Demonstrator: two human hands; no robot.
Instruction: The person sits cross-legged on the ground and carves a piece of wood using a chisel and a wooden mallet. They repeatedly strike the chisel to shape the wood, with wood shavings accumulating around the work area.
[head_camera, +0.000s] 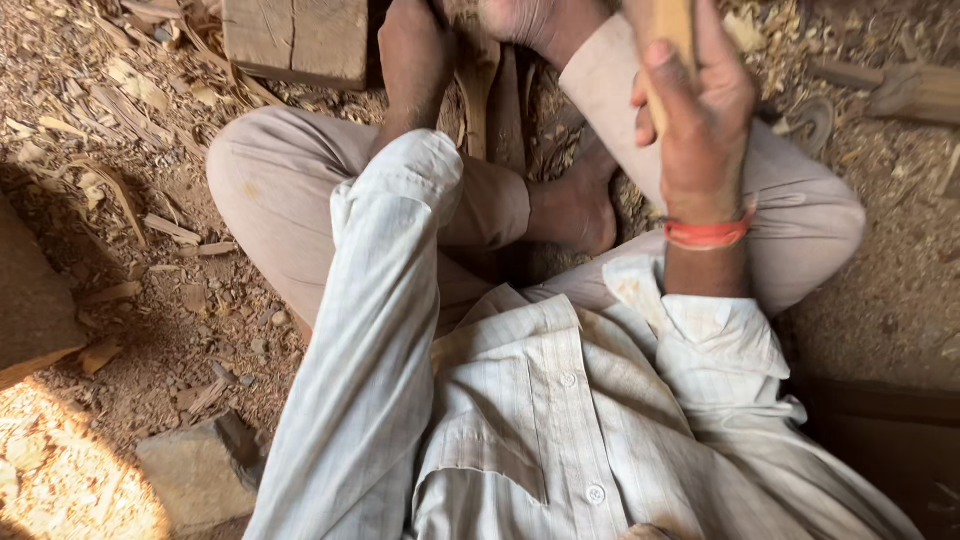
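Person seated cross-legged on ground littered with wood chips, viewed from above. Right hand, at about 1 o'clock in the view, is raised and closed in a full fist around a pale wooden handle; the fingers wrap it tight, thumb side toward the camera, and the handle's upper end runs out of frame, so what it carries cannot be told. An orange band sits on that wrist, just above a rolled striped cuff. Left hand, at about 11 o'clock, reaches forward and down onto a curved wooden piece lying at 12 o'clock between the knees; the fingers are hidden past the hand's back, so how far they are closed, or whether they clasp the piece or only press it, cannot be told. The piece runs lengthwise away from the body, beside a bare foot tucked at centre. A second foot shows at the top edge, touching or just beside the piece. A squared wood block stands at 11 o'clock, just left of the left hand. A flat stone lies at 8 o'clock, well apart from both hands, near a sunlit patch.
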